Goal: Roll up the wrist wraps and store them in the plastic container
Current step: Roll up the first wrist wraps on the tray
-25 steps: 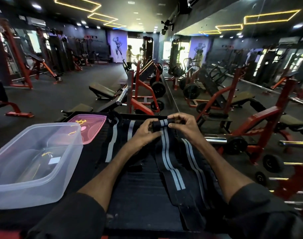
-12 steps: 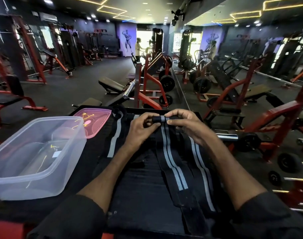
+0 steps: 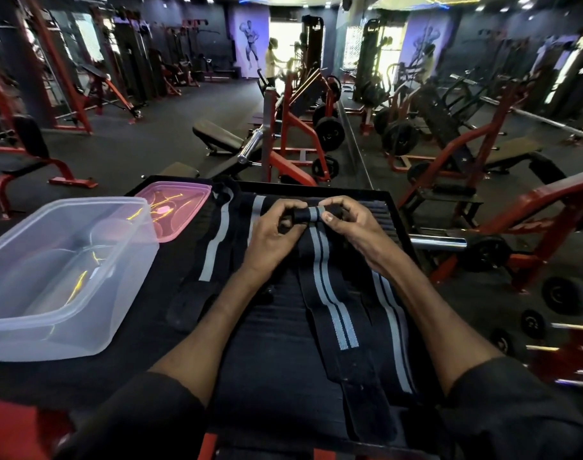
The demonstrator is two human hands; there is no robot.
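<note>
A black wrist wrap with grey stripes [image 3: 326,293] lies lengthwise on the black bench pad [image 3: 283,386]. Its far end is wound into a small tight roll [image 3: 311,214]. My left hand [image 3: 277,232] pinches the roll's left end and my right hand [image 3: 346,224] pinches its right end, fingers curled round it. Other wraps lie flat: one to the left [image 3: 217,240] and one to the right [image 3: 391,320]. A clear plastic container [image 3: 34,320] stands open and holds nothing, on the pad's left side.
A pink lid [image 3: 184,200] lies beyond the container at the pad's far left. Red and black gym machines, benches and weight plates fill the floor ahead and to the right. A person stands far off near a bright doorway.
The roll at the wrap's far end has been turned a little toward me by both hands. The camera has tilted down and shifted, so the pad sits lower in view.
</note>
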